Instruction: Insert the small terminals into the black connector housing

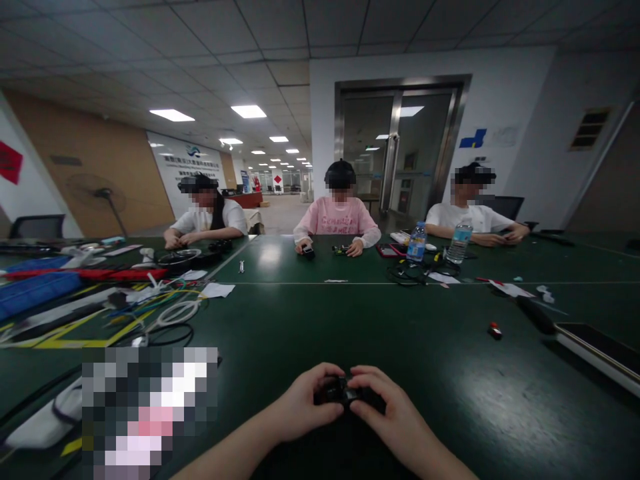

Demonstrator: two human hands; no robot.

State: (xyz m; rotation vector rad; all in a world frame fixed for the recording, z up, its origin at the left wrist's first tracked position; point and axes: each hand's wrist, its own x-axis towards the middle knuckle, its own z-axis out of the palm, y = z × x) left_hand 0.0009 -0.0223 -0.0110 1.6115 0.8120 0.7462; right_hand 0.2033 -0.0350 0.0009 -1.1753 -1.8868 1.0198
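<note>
My left hand (306,403) and my right hand (393,407) meet low in the centre of the head view, just over the dark green table. Between them is a small black object (345,392) with glossy parts, gripped from both sides by fingers and thumbs. Its kind cannot be made out, since the fingers cover much of it. Both hands are closed on it. A small red and silver piece (495,331) lies on the table to the right, apart from my hands.
Cables (175,313), a blue tray (40,293) and a white power strip (47,417) crowd the left. A flat dark-topped device (603,350) lies right. Across the table (280,320) sit three people; water bottles (416,243) and a small wrench (242,267) lie or stand there.
</note>
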